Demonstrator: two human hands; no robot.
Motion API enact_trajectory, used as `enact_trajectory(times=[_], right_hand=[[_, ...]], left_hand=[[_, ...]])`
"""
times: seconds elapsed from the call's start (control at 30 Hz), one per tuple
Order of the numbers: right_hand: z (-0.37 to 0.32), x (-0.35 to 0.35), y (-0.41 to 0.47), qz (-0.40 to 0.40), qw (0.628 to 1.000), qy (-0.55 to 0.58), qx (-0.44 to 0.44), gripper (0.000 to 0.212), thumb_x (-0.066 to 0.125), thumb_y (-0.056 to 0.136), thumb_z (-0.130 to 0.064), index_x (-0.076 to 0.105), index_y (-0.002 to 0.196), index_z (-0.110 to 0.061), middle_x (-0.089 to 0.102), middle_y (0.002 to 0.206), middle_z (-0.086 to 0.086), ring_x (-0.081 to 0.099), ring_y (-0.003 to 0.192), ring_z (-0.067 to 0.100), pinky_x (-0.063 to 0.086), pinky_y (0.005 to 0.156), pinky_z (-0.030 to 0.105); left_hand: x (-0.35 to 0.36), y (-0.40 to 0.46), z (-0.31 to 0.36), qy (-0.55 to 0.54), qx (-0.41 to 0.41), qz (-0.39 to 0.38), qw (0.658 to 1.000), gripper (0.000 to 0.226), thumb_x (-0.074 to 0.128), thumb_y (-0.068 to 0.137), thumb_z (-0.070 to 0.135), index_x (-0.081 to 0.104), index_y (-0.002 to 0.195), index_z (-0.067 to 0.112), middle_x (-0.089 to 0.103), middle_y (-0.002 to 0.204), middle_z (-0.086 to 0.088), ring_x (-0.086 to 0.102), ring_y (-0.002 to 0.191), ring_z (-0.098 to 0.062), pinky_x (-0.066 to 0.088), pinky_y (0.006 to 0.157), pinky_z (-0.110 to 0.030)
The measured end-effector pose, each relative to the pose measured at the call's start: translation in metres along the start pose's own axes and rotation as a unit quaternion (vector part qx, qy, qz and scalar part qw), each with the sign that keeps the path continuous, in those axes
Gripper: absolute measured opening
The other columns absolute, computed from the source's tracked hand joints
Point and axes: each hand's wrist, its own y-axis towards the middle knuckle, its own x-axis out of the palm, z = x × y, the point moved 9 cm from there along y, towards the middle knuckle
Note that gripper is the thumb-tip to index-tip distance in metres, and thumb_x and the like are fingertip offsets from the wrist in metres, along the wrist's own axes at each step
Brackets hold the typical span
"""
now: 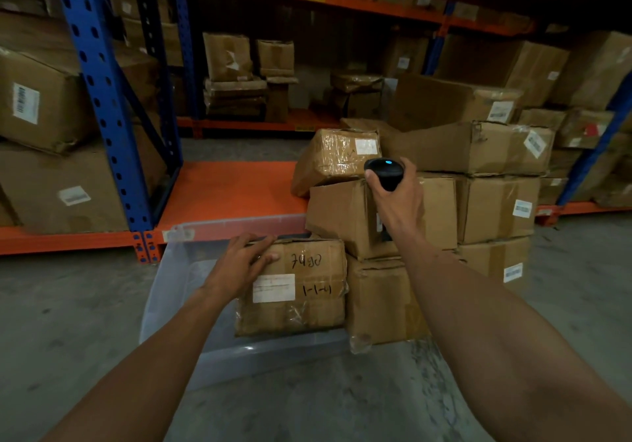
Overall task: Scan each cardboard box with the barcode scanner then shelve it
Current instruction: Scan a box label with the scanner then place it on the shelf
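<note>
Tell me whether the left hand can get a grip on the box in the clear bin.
Probably yes: the left hand already rests on the box at its top left corner, and nothing covers that side in the clear bin.

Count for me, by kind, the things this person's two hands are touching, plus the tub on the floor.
Barcode scanner: 1, held in the right hand
Cardboard box: 1, touched by the left hand
Clear plastic tub: 1
Total: 3

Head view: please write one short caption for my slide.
Right hand holds a barcode scanner above stacked boxes while the left hand rests on a labelled cardboard box in a clear plastic bin.
</note>
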Motion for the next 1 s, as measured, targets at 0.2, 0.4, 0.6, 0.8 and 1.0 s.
enact_trajectory(times=[0.2, 0.4, 0.6, 0.8, 1.0], right_hand=[[0.010, 0.003, -0.006, 0.010, 1.000, -0.016, 0.022, 0.097, 0.079, 0.082, -0.055, 0.026, 0.158, -0.027, 0.048, 0.149, 0.007, 0.048, 0.135, 0.027, 0.045, 0.109, 0.050], [0.008, 0.007, -0.006, 0.015, 1.000, -0.013, 0.011, 0.085, 0.080, 0.082, -0.050, 0.035, 0.151, -0.032, 0.055, 0.141, 0.002, 0.053, 0.127, 0.022, 0.048, 0.098, 0.043], [0.010, 0.012, -0.007, 0.009, 1.000, -0.020, 0.006, 0.093, 0.081, 0.078, -0.055, 0.031, 0.152, -0.032, 0.056, 0.141, 0.003, 0.052, 0.129, 0.023, 0.031, 0.092, 0.033], [0.011, 0.011, -0.010, 0.016, 0.999, -0.043, 0.012, 0.103, 0.080, 0.074, -0.061, 0.026, 0.156, -0.029, 0.046, 0.149, 0.007, 0.044, 0.136, 0.029, 0.028, 0.099, 0.036], [-0.048, -0.002, -0.062, 0.111, 0.980, -0.074, -0.147, 0.090, 0.070, 0.076, -0.070, 0.044, 0.145, -0.019, 0.047, 0.144, 0.009, 0.045, 0.131, 0.026, 0.039, 0.111, 0.046]], left_hand=[[-0.001, 0.001, 0.001, -0.001, 0.001, 0.001, 1.000, 0.049, 0.054, 0.096, 0.043, 0.051, 0.142, 0.025, 0.051, 0.132, -0.006, 0.040, 0.124, -0.022, 0.040, 0.104, -0.039], [-0.002, 0.001, 0.000, -0.010, -0.005, -0.003, 1.000, 0.053, 0.050, 0.093, 0.051, 0.052, 0.140, 0.027, 0.052, 0.129, -0.004, 0.041, 0.121, -0.021, 0.043, 0.102, -0.040], [-0.002, 0.000, 0.002, -0.013, -0.008, -0.006, 1.000, 0.051, 0.052, 0.095, 0.047, 0.051, 0.141, 0.026, 0.051, 0.131, -0.006, 0.040, 0.123, -0.022, 0.040, 0.104, -0.039], [-0.004, -0.001, 0.004, -0.015, -0.011, -0.004, 1.000, 0.051, 0.053, 0.095, 0.046, 0.052, 0.141, 0.025, 0.051, 0.130, -0.006, 0.041, 0.123, -0.022, 0.040, 0.104, -0.039], [-0.006, 0.000, 0.003, -0.012, -0.003, 0.001, 1.000, 0.049, 0.053, 0.095, 0.045, 0.054, 0.140, 0.023, 0.052, 0.128, -0.007, 0.042, 0.121, -0.023, 0.036, 0.100, -0.032]])
